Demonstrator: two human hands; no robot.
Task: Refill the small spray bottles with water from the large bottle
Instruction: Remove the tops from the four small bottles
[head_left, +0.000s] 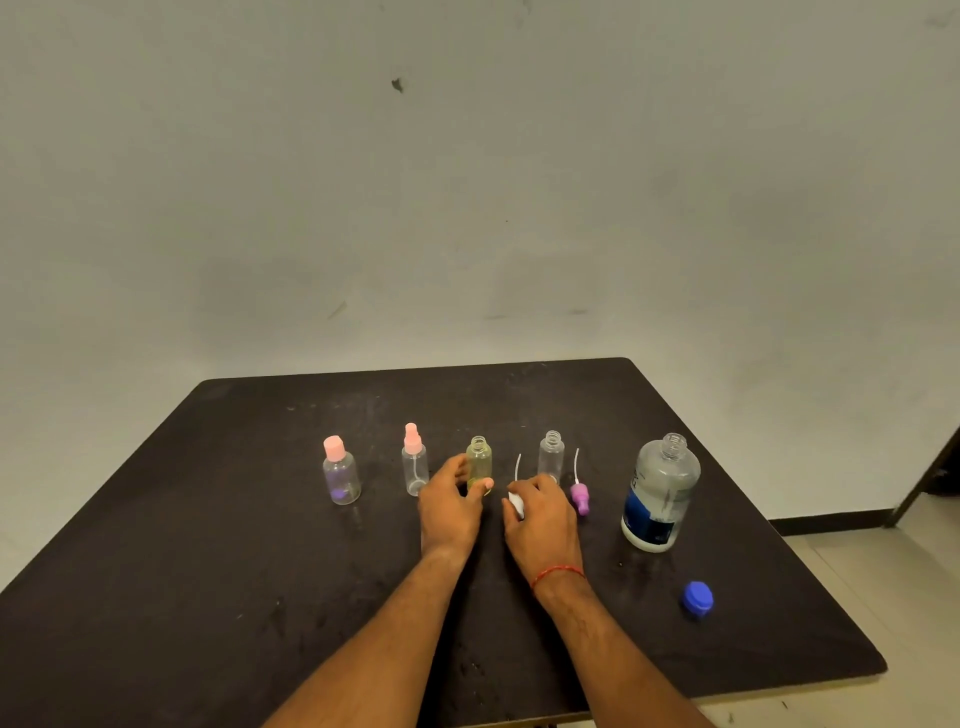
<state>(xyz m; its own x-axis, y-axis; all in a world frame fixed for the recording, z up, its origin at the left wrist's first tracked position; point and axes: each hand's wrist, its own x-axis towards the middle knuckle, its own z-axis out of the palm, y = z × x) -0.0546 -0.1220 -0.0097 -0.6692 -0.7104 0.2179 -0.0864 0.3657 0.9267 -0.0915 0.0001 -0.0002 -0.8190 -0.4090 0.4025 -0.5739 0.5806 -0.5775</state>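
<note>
Head view shows our left hand wrapped around the yellowish bottle, uncapped, mid-table. Our right hand closes on its white sprayer head, dip tube pointing up. Nearby stand an open clear bottle and its purple sprayer; the large bottle stands open toward the right edge. We judge uncapping underway; next we must set the sprayer down and pour.

— What's my view?
— I have one wide camera, worn on the head, looking forward and down over the dark table. It sits close above both forearms; the pale wall fills the upper half.
</note>
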